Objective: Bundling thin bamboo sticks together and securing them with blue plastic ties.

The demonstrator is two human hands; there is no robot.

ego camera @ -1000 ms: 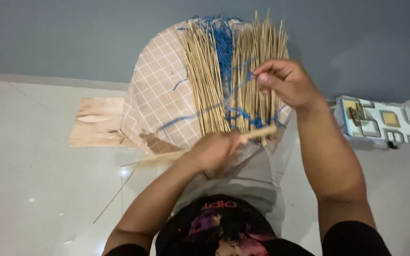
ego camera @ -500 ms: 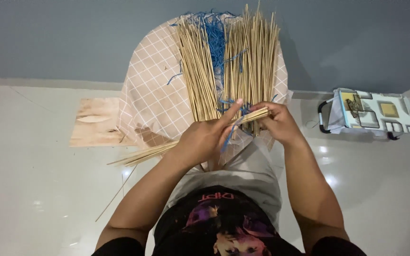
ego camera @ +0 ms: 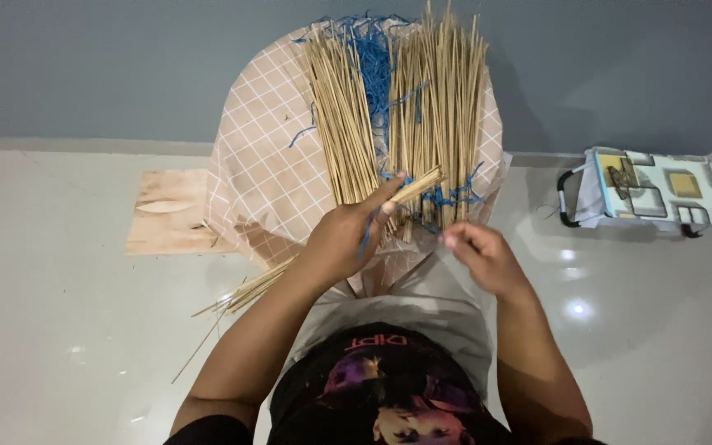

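Observation:
My left hand (ego camera: pixel 348 237) grips a small bundle of thin straw sticks (ego camera: pixel 415 186) that runs out behind the hand to the lower left. A blue string (ego camera: pixel 368 231) crosses its fingers. My right hand (ego camera: pixel 478 257) is lower and to the right, its fingertips pinched together, apparently on the thin blue string. In front of both hands, two rows of straw sticks (ego camera: pixel 438 115) tied with blue string (ego camera: pixel 377 66) lie fanned on a round stool with a pink checked cover (ego camera: pixel 261 165).
A flat wooden board (ego camera: pixel 166 213) lies on the glossy white floor left of the stool. A small patterned box with a black handle (ego camera: pixel 653 188) sits at the right. Loose sticks (ego camera: pixel 224 309) lie on the floor near my left arm. A grey wall stands behind.
My right hand came down from the upper right of the stick row, met my left hand, then drew back toward me. My left hand rose slightly with the bundle.

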